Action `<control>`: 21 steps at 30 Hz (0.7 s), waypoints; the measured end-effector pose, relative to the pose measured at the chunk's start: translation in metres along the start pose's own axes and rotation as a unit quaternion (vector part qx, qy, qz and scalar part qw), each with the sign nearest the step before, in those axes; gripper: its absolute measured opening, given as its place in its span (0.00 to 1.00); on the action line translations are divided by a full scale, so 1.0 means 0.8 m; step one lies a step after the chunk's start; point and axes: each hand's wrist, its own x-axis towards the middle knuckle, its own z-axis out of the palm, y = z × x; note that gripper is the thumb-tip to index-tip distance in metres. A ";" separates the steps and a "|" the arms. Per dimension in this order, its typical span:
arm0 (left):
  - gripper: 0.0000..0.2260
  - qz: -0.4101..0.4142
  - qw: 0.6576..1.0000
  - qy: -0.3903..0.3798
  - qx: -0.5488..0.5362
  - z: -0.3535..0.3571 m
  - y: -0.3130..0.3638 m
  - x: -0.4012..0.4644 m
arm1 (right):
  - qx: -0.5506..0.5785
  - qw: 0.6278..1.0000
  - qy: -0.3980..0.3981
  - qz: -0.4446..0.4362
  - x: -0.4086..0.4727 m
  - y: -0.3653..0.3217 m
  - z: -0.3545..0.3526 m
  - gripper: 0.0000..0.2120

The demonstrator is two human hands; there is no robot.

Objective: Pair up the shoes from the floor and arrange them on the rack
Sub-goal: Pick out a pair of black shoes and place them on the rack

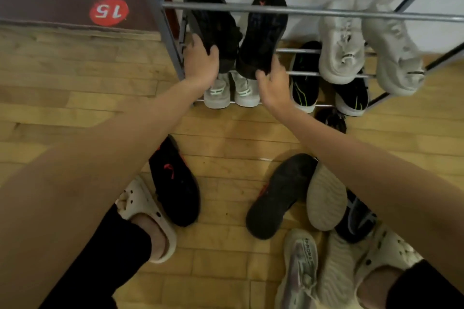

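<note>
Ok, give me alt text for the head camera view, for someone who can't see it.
Both hands, left hand and right hand, grip the heels of two black shoes on a metal rack already holding grey and black pairs. More shoes lie scattered on the wooden floor below.

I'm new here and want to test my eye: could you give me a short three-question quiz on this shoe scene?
1. True or false: the left hand and right hand each hold a black shoe at the rack.
2. Which pair sits directly below those black shoes? A) grey high-tops B) red boots C) brown sandals
3. Fill in: the red floor sticker reads ___.

Key: 1 true (left black shoe, right black shoe); 2 A (grey high-tops); 3 15.
</note>
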 end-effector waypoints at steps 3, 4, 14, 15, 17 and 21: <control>0.27 0.012 0.999 -0.028 0.011 -0.002 -0.018 -0.032 | -0.089 0.994 -0.058 -0.021 -0.045 0.019 -0.010 0.25; 0.26 0.018 0.999 -0.035 0.012 -0.003 -0.025 -0.044 | -0.125 0.989 -0.077 -0.025 -0.060 0.027 -0.015 0.24; 0.17 -0.009 0.984 -0.137 0.116 0.022 -0.096 -0.221 | -0.154 0.955 -0.118 0.224 -0.201 0.141 -0.061 0.18; 0.18 -0.018 0.980 -0.150 0.126 0.026 -0.107 -0.240 | -0.139 0.946 -0.119 0.269 -0.218 0.154 -0.057 0.17; 0.20 -0.056 0.973 -0.174 0.140 0.031 -0.132 -0.272 | -0.127 0.928 -0.131 0.324 -0.248 0.179 -0.041 0.16; 0.28 -0.130 0.953 -0.132 0.242 0.030 -0.164 -0.306 | -0.163 0.902 -0.155 0.368 -0.280 0.190 -0.007 0.40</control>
